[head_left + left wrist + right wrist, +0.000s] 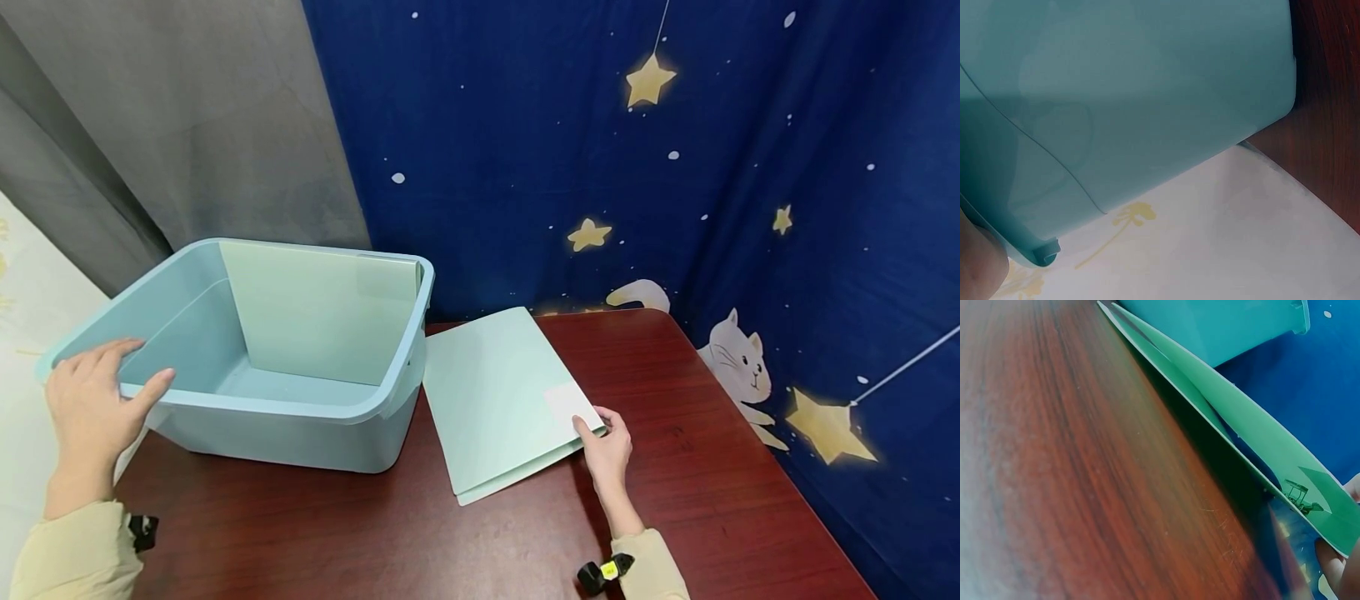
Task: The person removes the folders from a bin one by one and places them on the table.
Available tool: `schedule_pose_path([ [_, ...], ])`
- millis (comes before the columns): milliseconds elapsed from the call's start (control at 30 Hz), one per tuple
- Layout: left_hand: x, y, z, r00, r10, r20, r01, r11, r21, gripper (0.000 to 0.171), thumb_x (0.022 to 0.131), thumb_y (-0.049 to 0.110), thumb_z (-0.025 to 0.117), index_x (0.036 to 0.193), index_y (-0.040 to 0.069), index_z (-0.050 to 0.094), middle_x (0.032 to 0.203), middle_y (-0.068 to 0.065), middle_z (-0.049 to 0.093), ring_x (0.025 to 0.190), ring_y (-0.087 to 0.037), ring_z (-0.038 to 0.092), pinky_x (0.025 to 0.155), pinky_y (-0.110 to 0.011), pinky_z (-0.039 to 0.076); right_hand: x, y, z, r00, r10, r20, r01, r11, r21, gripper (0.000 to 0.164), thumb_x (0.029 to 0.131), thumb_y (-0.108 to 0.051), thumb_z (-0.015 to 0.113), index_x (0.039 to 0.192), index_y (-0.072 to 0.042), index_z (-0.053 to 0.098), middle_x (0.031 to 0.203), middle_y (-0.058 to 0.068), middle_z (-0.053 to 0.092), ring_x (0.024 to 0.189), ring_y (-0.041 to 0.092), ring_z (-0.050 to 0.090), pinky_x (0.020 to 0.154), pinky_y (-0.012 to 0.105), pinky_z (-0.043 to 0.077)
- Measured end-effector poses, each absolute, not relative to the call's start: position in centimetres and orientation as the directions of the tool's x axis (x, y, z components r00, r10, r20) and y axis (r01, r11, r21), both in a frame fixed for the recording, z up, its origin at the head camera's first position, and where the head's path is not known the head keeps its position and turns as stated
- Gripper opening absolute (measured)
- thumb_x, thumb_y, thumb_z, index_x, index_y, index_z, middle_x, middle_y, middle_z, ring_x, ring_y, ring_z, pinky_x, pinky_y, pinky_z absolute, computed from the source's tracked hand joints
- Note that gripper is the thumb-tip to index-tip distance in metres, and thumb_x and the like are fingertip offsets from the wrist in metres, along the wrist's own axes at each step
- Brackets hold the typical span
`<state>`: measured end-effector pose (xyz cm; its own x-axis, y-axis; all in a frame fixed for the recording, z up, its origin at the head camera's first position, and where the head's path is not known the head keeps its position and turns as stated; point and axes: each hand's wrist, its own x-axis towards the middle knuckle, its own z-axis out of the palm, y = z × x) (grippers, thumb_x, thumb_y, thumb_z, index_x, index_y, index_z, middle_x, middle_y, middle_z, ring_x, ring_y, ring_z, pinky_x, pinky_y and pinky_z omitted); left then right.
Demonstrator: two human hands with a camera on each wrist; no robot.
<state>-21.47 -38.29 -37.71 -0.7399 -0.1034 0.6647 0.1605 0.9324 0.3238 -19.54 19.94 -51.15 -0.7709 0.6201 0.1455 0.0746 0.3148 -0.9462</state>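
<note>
A light green file folder lies tilted at the basin's right, its two covers slightly parted. My right hand pinches its near right corner, thumb on top and fingers beneath. In the right wrist view the folder shows edge-on, that corner raised off the table. My left hand rests over the near left corner of a blue plastic basin, thumb spread apart from the fairly straight fingers. Another pale green folder stands upright inside, against the far wall. The left wrist view shows mostly the basin's outer side.
Basin and folder sit on a dark red wooden table, with its right edge running diagonally. Behind hang a grey curtain and a blue star-patterned curtain. White patterned cloth lies to the left.
</note>
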Motion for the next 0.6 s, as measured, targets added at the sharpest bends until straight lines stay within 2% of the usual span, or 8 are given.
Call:
schedule_pose_path([
  [233, -21.50, -38.19, -37.56, -0.748, -0.102, 0.656, 0.150, 0.937, 0.317, 0.063, 0.081, 0.046, 0.052, 0.118, -0.005, 0.052, 0.122, -0.027, 0.050, 0.110, -0.046, 0.037, 0.099, -0.054, 0.019, -19.28, 19.94, -51.16, -0.766, 0.623, 0.157, 0.099, 0.356, -0.929, 0.035, 0.070, -0.020, 0.075, 0.100, -0.008, 0.064, 0.085, 0.011, 0.066, 0.065, 0.014, 0.050, 0.061, 0.028, 0.038],
  [367, -21.50, -38.18, -37.59, -0.747, -0.101, 0.657, 0.154, 0.936, 0.318, 0.063, 0.081, 0.046, 0.052, 0.118, -0.005, 0.053, 0.122, -0.027, 0.050, 0.110, -0.046, 0.037, 0.099, -0.054, 0.019, -19.22, 20.01, -51.42, -0.762, 0.619, 0.188, 0.088, 0.388, -0.918, 0.036, 0.069, -0.020, 0.076, 0.100, -0.006, 0.064, 0.089, 0.011, 0.066, 0.072, 0.018, 0.053, 0.065, 0.029, 0.038],
  [600, -21.54, -38.27, -37.57, -0.745, -0.095, 0.660, 0.164, 0.933, 0.320, 0.064, 0.081, 0.046, 0.052, 0.118, -0.005, 0.052, 0.123, -0.027, 0.050, 0.111, -0.047, 0.037, 0.099, -0.054, 0.019, -19.14, 20.17, -51.17, -0.744, 0.570, 0.349, -0.064, 0.459, -0.886, 0.039, 0.067, -0.012, 0.077, 0.101, 0.002, 0.064, 0.094, 0.014, 0.063, 0.087, 0.027, 0.057, 0.076, 0.034, 0.042],
])
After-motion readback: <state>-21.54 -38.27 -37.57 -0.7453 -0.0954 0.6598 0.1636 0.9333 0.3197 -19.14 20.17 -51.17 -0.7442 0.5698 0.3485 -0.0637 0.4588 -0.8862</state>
